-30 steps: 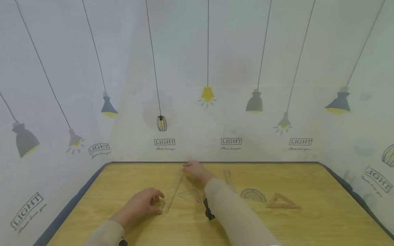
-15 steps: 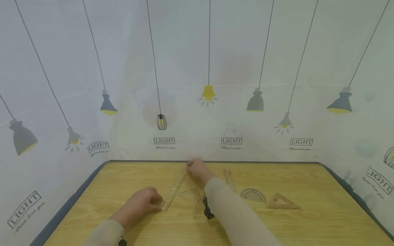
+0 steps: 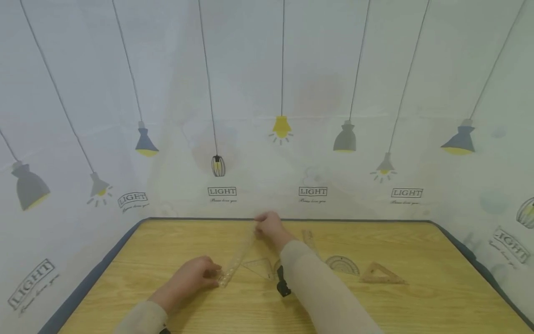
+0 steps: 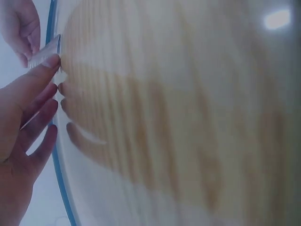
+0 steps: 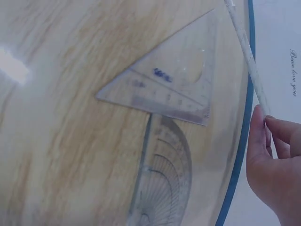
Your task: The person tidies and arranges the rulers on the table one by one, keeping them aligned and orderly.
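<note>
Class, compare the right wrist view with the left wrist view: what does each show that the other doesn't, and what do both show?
Only the right wrist view shows the clear set square, the protractor beside it and cursive wall lettering. Only the left wrist view shows the left hand. Both show the ruler, the right hand holding one end, and the wood-grain tabletop with its blue edge.
</note>
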Tool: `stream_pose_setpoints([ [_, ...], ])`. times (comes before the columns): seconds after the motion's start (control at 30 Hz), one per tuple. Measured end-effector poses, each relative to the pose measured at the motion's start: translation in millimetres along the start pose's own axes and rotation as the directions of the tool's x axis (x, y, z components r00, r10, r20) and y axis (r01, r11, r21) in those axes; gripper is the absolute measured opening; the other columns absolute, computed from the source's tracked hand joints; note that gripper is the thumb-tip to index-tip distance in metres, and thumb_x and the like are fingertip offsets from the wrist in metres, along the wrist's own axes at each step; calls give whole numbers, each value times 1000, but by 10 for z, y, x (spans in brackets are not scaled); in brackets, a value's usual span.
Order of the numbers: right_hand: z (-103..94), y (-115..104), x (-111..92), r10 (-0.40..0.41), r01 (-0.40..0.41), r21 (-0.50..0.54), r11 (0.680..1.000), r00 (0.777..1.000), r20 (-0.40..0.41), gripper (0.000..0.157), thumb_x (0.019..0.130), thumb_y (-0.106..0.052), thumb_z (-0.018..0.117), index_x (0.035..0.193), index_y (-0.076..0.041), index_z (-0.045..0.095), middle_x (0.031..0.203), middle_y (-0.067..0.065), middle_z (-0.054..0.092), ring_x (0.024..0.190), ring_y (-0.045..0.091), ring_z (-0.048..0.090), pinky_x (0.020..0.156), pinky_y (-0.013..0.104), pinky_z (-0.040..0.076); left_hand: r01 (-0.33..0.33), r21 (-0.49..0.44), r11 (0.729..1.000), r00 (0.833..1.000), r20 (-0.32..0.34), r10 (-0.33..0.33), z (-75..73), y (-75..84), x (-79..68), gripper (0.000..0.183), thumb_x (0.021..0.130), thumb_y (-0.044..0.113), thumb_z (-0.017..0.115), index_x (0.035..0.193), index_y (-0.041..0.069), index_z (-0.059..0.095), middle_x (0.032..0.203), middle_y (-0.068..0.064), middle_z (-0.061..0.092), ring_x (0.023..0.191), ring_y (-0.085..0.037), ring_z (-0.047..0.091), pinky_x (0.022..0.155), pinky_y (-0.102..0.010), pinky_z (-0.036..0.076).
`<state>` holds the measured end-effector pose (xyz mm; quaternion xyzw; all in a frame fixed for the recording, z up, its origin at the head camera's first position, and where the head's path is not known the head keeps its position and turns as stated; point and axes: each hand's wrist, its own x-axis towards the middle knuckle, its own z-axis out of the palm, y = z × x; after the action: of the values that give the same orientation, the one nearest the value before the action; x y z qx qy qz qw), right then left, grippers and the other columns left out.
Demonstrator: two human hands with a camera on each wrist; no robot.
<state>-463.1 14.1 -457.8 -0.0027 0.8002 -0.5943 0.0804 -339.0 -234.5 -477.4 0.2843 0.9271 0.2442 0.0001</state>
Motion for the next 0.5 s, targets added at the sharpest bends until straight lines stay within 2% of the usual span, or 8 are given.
stream_pose_setpoints([
  [0.1,10,-61,-11,4,-4,1,1000,1000,4,34,81,11,64,114,5,64,103,17,65,83,22,67,73,28,56,41,-57,998,999,-9,-41,1,30,-21,49,75,17,83,118,4,66,88,10,63,79,-9,58,74,-33,52],
  [0.17,13,-104,-17,4,-4,-2,1000,1000,1,34,82,11,64,114,4,65,105,17,65,84,22,67,73,28,56,34,-99,994,999,-10,-35,4,46,-23,50,74,14,83,120,7,64,90,10,65,79,-7,58,74,-31,52],
  [0.3,4,-174,-57,-12,12,-2,1000,1000,2,32,82,12,64,114,4,65,105,17,64,85,23,67,72,27,57,-15,-160,987,1000,-20,12,21,91,-35,44,74,10,82,114,10,65,90,9,65,78,-8,59,70,-28,52],
  [0.5,-9,-266,-203,-57,56,30,998,997,49,32,82,12,64,113,7,64,104,20,65,85,25,67,72,27,57,-10,-209,978,1000,-12,8,66,193,-90,44,70,10,83,111,13,66,89,8,62,78,-10,58,70,-27,51],
])
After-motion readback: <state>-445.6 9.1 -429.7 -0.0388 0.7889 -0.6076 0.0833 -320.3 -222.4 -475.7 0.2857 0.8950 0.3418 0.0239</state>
